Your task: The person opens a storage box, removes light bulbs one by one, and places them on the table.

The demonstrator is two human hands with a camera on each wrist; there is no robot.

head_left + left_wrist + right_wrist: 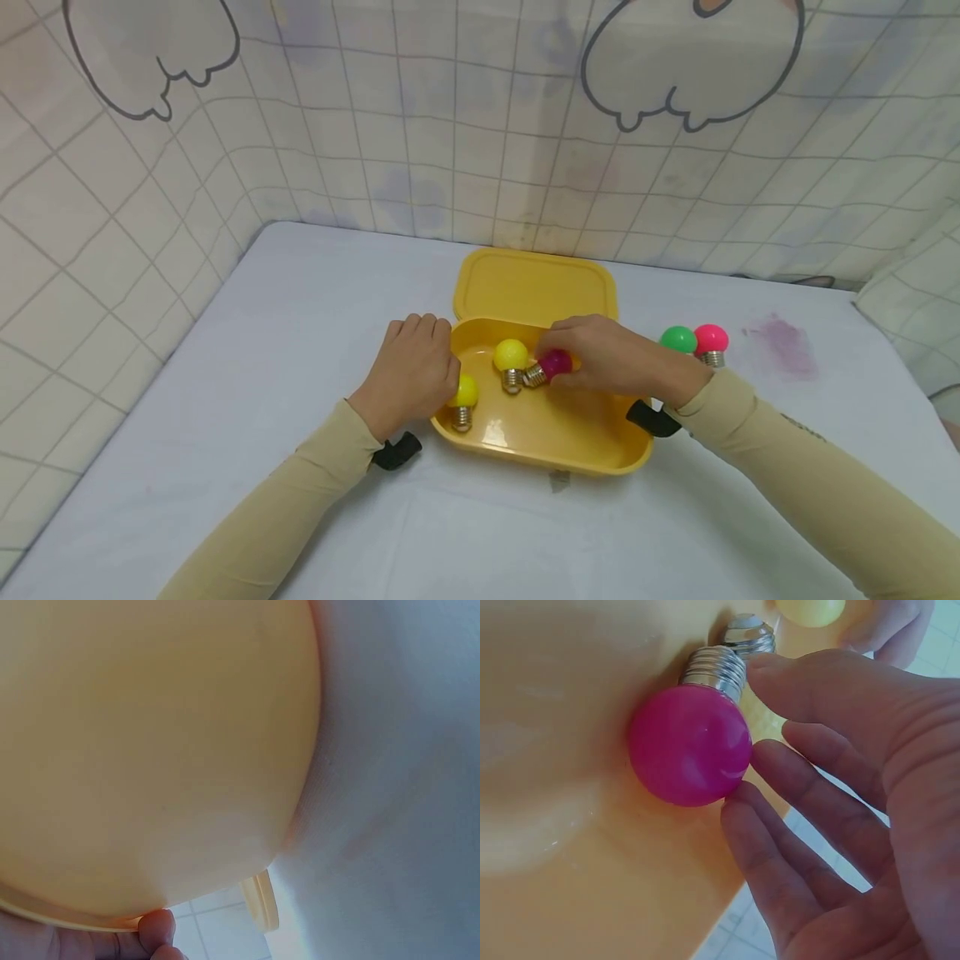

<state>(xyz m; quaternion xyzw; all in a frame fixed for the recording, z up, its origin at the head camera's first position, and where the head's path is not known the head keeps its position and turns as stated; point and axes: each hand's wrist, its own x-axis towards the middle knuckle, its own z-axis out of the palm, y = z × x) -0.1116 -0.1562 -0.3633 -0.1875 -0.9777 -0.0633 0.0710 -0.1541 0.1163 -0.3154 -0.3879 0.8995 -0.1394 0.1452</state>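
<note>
In the head view, a yellow plastic box (555, 425) lies open on the table. My left hand (412, 367) grips its left rim; the left wrist view shows fingertips (156, 928) curled at the edge. Inside lie two yellow light bulbs (511, 356), one partly behind the left hand, and a magenta light bulb (690, 746). My right hand (600, 354) reaches into the box beside the magenta bulb. Its fingers are spread and loosely bent, fingertips at the bulb's side and thumb near the metal screw base, without closing round it.
Behind the box lies its yellow lid (536, 287), flat on the white-covered table (337, 283). A green bulb (678, 339) and a pink bulb (711, 338) stand right of the box, close to the right forearm. A checked cloth (420, 125) hangs behind.
</note>
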